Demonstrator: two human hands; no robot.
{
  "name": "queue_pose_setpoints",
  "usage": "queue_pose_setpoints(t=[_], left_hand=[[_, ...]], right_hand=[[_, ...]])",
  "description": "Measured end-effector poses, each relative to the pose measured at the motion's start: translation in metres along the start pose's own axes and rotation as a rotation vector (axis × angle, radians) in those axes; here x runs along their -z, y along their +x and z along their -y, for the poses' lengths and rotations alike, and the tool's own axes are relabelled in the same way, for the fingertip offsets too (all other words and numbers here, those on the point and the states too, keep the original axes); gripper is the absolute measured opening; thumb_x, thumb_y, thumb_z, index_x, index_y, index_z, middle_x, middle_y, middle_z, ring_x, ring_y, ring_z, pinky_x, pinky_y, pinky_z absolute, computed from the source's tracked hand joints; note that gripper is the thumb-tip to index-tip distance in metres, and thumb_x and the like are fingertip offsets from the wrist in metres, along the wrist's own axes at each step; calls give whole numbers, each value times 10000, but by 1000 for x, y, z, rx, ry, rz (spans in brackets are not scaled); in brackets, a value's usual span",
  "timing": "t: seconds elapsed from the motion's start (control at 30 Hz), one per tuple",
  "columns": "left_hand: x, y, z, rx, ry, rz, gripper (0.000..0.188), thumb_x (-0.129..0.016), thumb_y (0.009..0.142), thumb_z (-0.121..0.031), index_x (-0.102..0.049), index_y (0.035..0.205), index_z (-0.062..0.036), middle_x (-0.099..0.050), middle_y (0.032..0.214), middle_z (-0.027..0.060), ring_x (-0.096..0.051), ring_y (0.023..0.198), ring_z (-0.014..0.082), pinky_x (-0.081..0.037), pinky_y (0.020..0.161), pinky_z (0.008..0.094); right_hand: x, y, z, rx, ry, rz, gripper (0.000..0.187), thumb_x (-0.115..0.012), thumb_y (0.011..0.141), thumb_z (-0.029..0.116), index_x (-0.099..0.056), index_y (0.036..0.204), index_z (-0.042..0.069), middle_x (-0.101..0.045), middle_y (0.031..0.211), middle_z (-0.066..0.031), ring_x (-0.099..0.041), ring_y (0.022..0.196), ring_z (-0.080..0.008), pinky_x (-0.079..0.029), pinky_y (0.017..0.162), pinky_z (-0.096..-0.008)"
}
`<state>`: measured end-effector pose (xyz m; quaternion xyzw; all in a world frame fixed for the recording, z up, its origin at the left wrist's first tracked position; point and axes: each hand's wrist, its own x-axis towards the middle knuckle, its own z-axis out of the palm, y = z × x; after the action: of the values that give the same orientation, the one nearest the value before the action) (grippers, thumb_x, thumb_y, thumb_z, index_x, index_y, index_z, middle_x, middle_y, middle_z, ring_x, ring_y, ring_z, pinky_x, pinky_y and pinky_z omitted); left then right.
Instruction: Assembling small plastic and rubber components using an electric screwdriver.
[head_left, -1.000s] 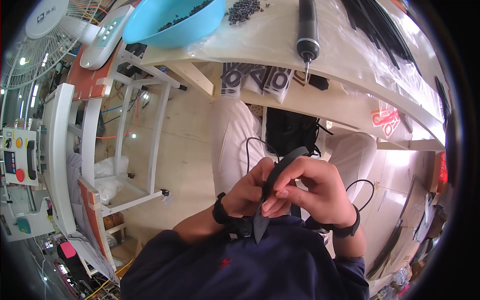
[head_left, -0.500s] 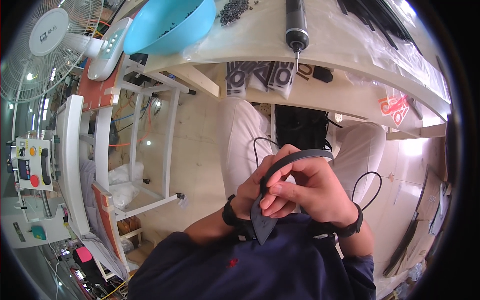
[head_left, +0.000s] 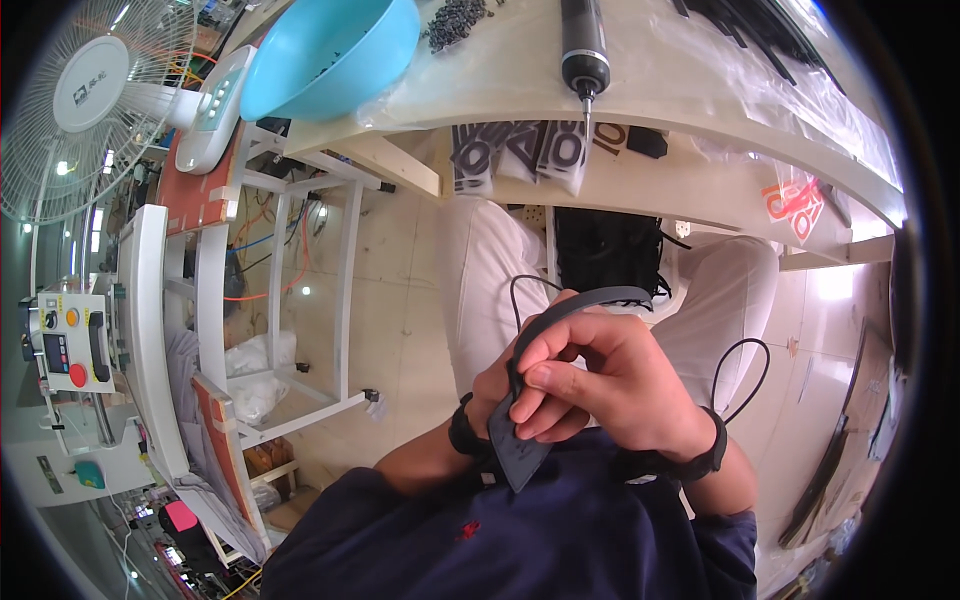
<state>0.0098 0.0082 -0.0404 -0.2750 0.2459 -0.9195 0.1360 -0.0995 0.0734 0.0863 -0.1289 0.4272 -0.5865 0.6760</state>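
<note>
Hands meet close against my chest, just above my dark blue shirt (head_left: 560, 540). My right hand (head_left: 610, 385) lies on top, its fingers (head_left: 555, 350) curled and pressed together around a thin dark plastic strip (head_left: 560, 310), with the thumb pinching the strip's broad grey pointed end (head_left: 515, 455) from the front. That pointed end hangs down over the shirt; the narrow end arcs up and to the right, over my knuckles. My left hand (head_left: 492, 385) sits behind and under the right, mostly hidden; it touches the same strip, but how its fingers close I cannot tell. Black bands circle both wrists, and a thin black cable (head_left: 740, 375) loops beside the right one.

Beyond the hands, my lap in pale trousers (head_left: 480, 270) shows, with a black bag or cloth (head_left: 605, 250) lying between the knees over the tiled floor (head_left: 400, 270).

Further out, the curved edge of a pale workbench (head_left: 700, 110) spans the top. On it rests a black electric screwdriver (head_left: 583, 45), tip pointing toward me, near a small heap of dark screws (head_left: 455, 20) and a light blue bowl (head_left: 330, 55). Clear plastic sheeting (head_left: 790, 100) covers the bench's right part, and striped clear bags (head_left: 520, 155) hang from under its edge.

At far left stand a white frame rack (head_left: 270, 290), a white fan (head_left: 90, 100) and a small control box with coloured buttons (head_left: 65, 340).
</note>
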Motion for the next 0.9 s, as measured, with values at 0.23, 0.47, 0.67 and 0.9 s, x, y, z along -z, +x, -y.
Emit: queue_pose_setpoints(t=[0.23, 0.47, 0.67, 0.9], left_hand=[[-29, -32, -38, 228, 667, -544, 424, -495, 1015, -261, -439, 1329, 19, -513, 522, -24, -504, 408, 109, -376, 398, 264], [-41, -14, -31, 272, 753, -546, 498, -538, 970, -181, -392, 1401, 21, -516, 532, -23, -504, 423, 115, -363, 434, 276], [-52, -3, -33, 314, 840, -730, 608, -610, 938, -157, -349, 1465, -3, -533, 569, -6, -515, 450, 126, -364, 458, 294], [-37, -18, -44, 307, 705, -467, 567, -633, 930, -186, -402, 1409, 11, -549, 576, 7, -530, 448, 125, -375, 443, 278]], right_hand=[[1, 4, -2, 51, -85, 5, 120, -589, 1011, 52, -603, 1012, -68, -655, 917, -130, -752, 833, -231, -651, 645, -305], [-2, 3, 3, 39, -128, -17, 97, -586, 1004, 26, -606, 990, -68, -631, 941, -107, -748, 830, -213, -643, 663, -281], [1, 6, -1, 93, -187, 7, 98, -590, 1004, 35, -609, 990, -60, -623, 980, -103, -744, 837, -200, -640, 672, -281], [-3, 9, -1, 119, -210, 2, 86, -585, 1004, 26, -607, 988, -56, -613, 1001, -107, -744, 848, -199, -640, 674, -277]])
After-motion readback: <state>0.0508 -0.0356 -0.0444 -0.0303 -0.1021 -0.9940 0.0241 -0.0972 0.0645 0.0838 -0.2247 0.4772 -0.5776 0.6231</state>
